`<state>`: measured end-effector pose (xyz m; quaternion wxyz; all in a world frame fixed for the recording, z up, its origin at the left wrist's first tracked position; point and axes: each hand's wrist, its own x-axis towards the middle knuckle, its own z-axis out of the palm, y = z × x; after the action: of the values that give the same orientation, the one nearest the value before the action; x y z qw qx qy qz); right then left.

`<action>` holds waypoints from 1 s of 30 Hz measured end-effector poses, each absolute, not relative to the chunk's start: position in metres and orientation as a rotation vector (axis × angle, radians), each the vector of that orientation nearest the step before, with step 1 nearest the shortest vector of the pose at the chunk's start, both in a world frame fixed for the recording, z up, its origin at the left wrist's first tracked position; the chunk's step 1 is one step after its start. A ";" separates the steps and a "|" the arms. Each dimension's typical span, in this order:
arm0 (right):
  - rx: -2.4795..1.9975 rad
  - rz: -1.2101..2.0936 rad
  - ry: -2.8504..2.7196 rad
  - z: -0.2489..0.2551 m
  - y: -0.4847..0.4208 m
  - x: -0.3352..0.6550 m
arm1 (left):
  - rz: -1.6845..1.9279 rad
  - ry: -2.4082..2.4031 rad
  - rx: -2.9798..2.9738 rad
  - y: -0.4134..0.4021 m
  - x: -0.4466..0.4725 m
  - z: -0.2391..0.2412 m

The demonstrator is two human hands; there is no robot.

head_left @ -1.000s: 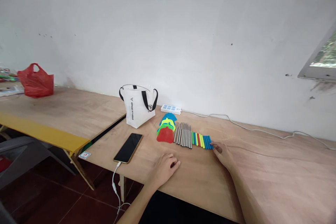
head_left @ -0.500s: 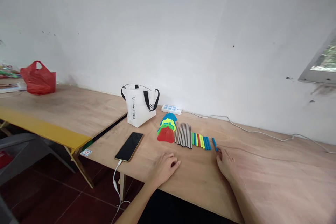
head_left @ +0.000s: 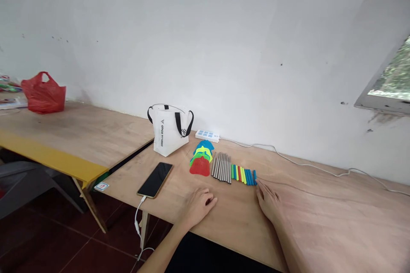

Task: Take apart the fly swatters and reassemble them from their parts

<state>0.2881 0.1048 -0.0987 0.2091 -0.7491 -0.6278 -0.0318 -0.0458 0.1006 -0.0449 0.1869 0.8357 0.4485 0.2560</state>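
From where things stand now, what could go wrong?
The right hand is at the short, round blue rod slightly apart from the row of short multicoloured rods; a nudge might roll it.

The thin white cable hangs over the edge from the black-screened, gold-edged phone; a snag could drag the phone off the brown wooden table.
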 end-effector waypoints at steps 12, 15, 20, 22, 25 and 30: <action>-2.044 -0.161 -1.776 -0.108 0.105 0.293 | 0.740 1.273 2.335 0.100 -0.045 -0.047; -2.034 -0.166 -1.758 -0.112 0.106 0.294 | 0.719 1.279 2.342 0.100 -0.045 -0.045; -1.980 -0.176 -1.742 -0.119 0.105 0.294 | 0.684 1.283 2.358 0.101 -0.046 -0.043; -1.983 -0.179 -1.711 -0.123 0.100 0.292 | 0.682 1.282 2.360 0.101 -0.046 -0.044; -1.973 -0.161 -1.718 -0.128 0.086 0.288 | 0.700 1.283 2.351 0.101 -0.046 -0.044; -1.909 -0.151 -1.783 -0.131 0.054 0.279 | 0.730 1.293 2.342 0.100 -0.045 -0.045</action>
<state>0.2788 0.0543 -0.1309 0.2595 -0.7045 -0.6582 -0.0556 -0.0454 0.0998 -0.0451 0.1835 0.8303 0.4583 0.2588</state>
